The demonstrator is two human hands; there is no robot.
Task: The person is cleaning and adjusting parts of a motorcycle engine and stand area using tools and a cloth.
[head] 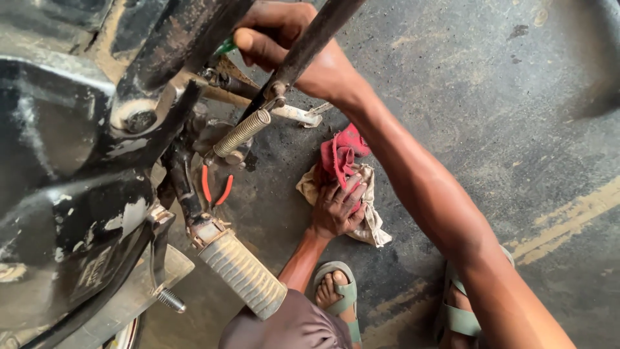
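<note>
My right hand (278, 39) reaches up to the underside of a black motorcycle (64, 161) and is closed around a green-handled tool (226, 46), most of which is hidden by the fingers and the frame. A dark metal bar (316, 35) crosses in front of that hand. My left hand (337, 208) lies flat, fingers spread, on a red rag (342, 152) and a beige rag (371, 226) bunched on the concrete floor.
Red-handled pliers (216, 187) lie on the floor under the bike. A ribbed footpeg (242, 274) sticks out towards me, with a coil spring (242, 132) above it. A metal wrench (303, 115) lies near the rags. My sandalled feet (339, 294) are below.
</note>
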